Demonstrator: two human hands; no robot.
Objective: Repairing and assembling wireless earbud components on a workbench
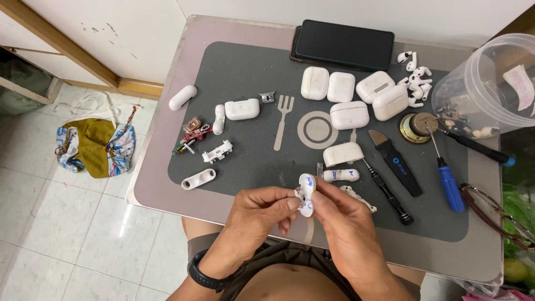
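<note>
Head view: white earbud-case part [307, 193] upright between both hands' fingertip grip.

There is a single view, from a camera worn on the person's head. It looks steeply down and forward over the person's lap onto the small desk [167, 184]. The desk fills most of the frame, seen whole from its near edge to the wall behind. The left hand [253, 214] and right hand [343, 220] sit low at centre, close under the lens. Tiled floor [67, 223] shows at the left.
</note>
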